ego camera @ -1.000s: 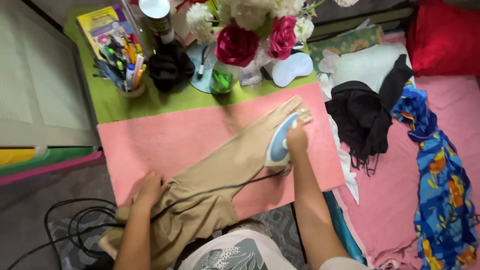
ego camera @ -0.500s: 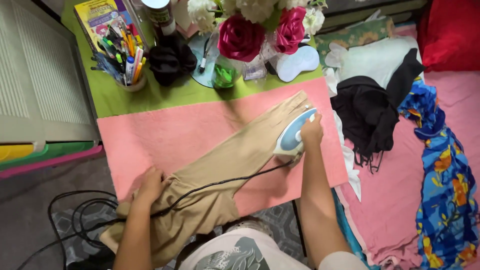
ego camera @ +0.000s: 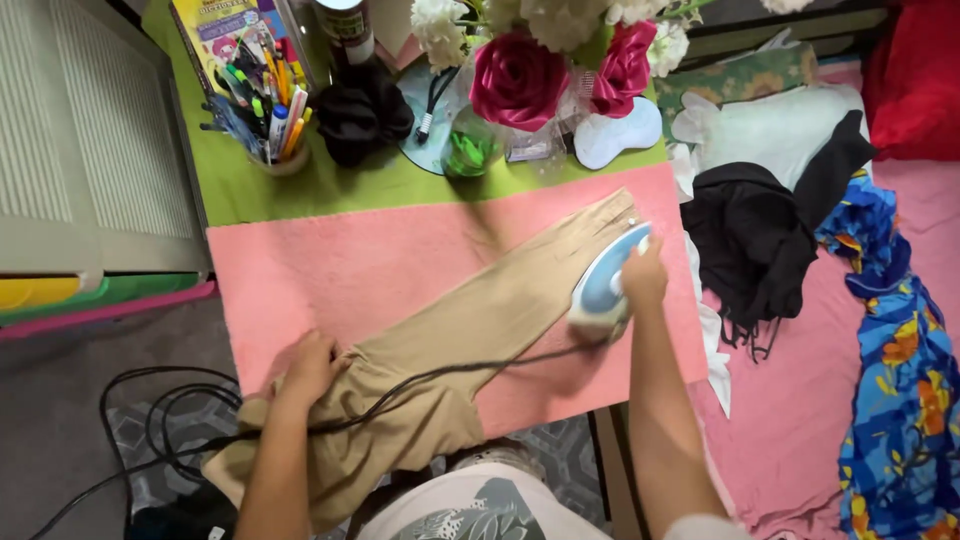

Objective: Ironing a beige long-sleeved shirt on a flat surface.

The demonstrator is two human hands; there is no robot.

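Your blue and white iron (ego camera: 606, 283) sits on the tan trousers (ego camera: 470, 330), near the leg's far end, its long axis running along the leg with the nose aimed up and right. Your right hand (ego camera: 643, 275) has its fingers wrapped around the handle. Your left hand (ego camera: 310, 365) lies flat, fingers spread, pinning the waist end. A pink towel (ego camera: 330, 270) covers the tabletop (ego camera: 330, 190); the black cord (ego camera: 400, 385) trails left.

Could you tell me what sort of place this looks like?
Probably a room at home, with a table serving as an ironing surface: a pink towel spread beneath tan trousers, a cup of pens, and a heap of loose clothes alongside.
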